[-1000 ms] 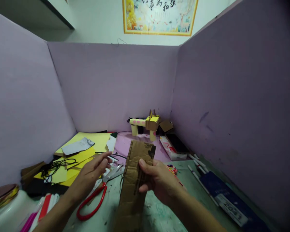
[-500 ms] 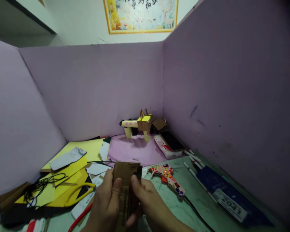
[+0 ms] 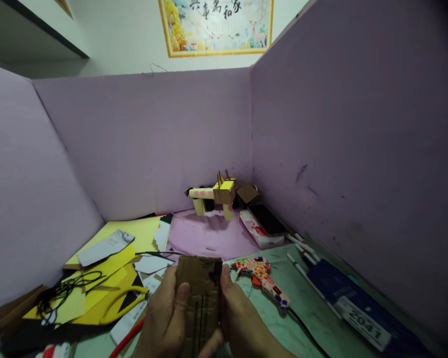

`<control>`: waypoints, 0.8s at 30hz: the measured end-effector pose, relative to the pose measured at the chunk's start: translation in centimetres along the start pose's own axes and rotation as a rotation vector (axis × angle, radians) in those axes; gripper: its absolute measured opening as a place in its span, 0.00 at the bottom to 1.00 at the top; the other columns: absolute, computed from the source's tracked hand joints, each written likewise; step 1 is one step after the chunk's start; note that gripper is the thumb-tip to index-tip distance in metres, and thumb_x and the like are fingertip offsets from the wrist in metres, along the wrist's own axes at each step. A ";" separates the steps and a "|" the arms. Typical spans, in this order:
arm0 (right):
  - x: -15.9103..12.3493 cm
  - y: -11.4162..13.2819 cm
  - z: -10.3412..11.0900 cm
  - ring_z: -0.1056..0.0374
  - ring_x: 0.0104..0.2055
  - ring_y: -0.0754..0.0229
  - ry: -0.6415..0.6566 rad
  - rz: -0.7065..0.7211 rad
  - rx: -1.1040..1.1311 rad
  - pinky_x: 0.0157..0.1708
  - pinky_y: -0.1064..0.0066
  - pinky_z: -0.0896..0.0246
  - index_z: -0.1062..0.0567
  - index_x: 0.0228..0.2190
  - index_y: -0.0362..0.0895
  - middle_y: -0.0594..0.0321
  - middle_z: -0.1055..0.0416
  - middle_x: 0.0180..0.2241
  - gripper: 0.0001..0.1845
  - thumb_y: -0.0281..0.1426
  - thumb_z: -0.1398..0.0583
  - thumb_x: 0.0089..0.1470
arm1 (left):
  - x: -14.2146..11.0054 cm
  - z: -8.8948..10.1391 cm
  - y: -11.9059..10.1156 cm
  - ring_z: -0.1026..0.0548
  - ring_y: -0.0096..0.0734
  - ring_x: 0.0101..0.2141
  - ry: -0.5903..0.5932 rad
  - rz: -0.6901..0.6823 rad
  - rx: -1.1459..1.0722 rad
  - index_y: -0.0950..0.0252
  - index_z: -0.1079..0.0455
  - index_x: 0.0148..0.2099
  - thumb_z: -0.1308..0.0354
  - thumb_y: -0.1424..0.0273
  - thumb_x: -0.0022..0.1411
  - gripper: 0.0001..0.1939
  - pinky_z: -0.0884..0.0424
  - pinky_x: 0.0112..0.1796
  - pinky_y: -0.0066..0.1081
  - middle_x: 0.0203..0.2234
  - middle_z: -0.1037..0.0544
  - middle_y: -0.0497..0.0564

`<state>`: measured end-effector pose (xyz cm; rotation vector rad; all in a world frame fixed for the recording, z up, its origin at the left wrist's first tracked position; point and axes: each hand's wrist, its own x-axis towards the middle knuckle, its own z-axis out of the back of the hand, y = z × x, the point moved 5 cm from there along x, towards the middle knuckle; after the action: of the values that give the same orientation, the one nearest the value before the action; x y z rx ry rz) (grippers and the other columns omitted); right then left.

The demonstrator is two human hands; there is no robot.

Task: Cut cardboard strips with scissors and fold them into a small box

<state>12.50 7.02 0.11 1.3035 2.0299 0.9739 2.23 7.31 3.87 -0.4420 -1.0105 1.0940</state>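
Note:
Both of my hands grip a strip of brown corrugated cardboard (image 3: 200,293) at the bottom centre of the head view. My left hand (image 3: 167,320) clasps its left edge with the thumb lying on the front face. My right hand (image 3: 236,318) clasps the right edge, fingers curled behind it. The cardboard stands nearly upright, with dark lines marked on its face. A patterned glue gun (image 3: 263,278) lies on the green desk just right of my right hand.
Yellow paper sheets (image 3: 108,263), black cord (image 3: 63,293) and red-handled scissors (image 3: 127,338) lie to the left. A small cardboard animal model (image 3: 214,195) stands at the back. A phone on a box (image 3: 265,226), white pens (image 3: 306,253) and a blue calendar (image 3: 358,313) lie right. Purple partition walls enclose the desk.
My left hand left the desk and joined my right hand on the cardboard. The cardboard came lower and nearer to me, and the view swung right, revealing the glue gun.

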 end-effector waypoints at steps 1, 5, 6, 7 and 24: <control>0.0 -0.1 0.1 0.25 0.22 0.59 -0.017 0.002 -0.005 0.14 0.78 0.33 0.26 0.45 0.36 0.44 0.23 0.35 0.47 0.62 0.56 0.47 | 0.0 0.0 -0.1 0.29 0.33 0.23 -0.005 -0.013 0.016 0.58 0.37 0.38 0.58 0.58 0.64 0.13 0.35 0.26 0.30 0.22 0.28 0.44; 0.0 -0.4 0.2 0.24 0.25 0.57 -0.007 -0.007 0.025 0.16 0.77 0.32 0.26 0.45 0.37 0.45 0.23 0.36 0.47 0.63 0.55 0.46 | 0.0 0.0 -0.4 0.28 0.33 0.22 -0.001 -0.088 0.091 0.58 0.38 0.38 0.58 0.61 0.65 0.11 0.36 0.24 0.30 0.21 0.28 0.45; -0.1 -0.4 0.2 0.24 0.27 0.57 0.002 0.001 0.029 0.17 0.77 0.31 0.26 0.45 0.37 0.45 0.23 0.36 0.47 0.63 0.55 0.45 | 0.0 0.0 -0.5 0.28 0.33 0.22 0.013 -0.102 0.095 0.59 0.38 0.38 0.58 0.61 0.65 0.10 0.35 0.24 0.30 0.21 0.28 0.45; -0.1 -0.4 0.2 0.24 0.28 0.56 0.007 0.007 0.019 0.17 0.77 0.31 0.26 0.44 0.37 0.45 0.23 0.36 0.46 0.63 0.53 0.45 | 0.0 -0.1 -0.5 0.28 0.33 0.22 0.023 -0.106 0.092 0.59 0.39 0.39 0.59 0.62 0.65 0.10 0.36 0.24 0.29 0.21 0.27 0.45; -0.2 -0.2 1.4 0.26 0.25 0.60 -0.150 0.038 -0.031 0.16 0.79 0.32 0.26 0.39 0.34 0.52 0.23 0.27 0.29 0.48 0.41 0.50 | 0.7 -0.2 -1.3 0.27 0.36 0.34 0.370 0.091 -0.126 0.62 0.36 0.45 0.61 0.56 0.66 0.19 0.34 0.33 0.31 0.33 0.24 0.51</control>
<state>13.55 7.19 -0.89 1.3615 1.8760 0.8925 3.21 7.36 5.04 -0.7680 -0.7387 0.9858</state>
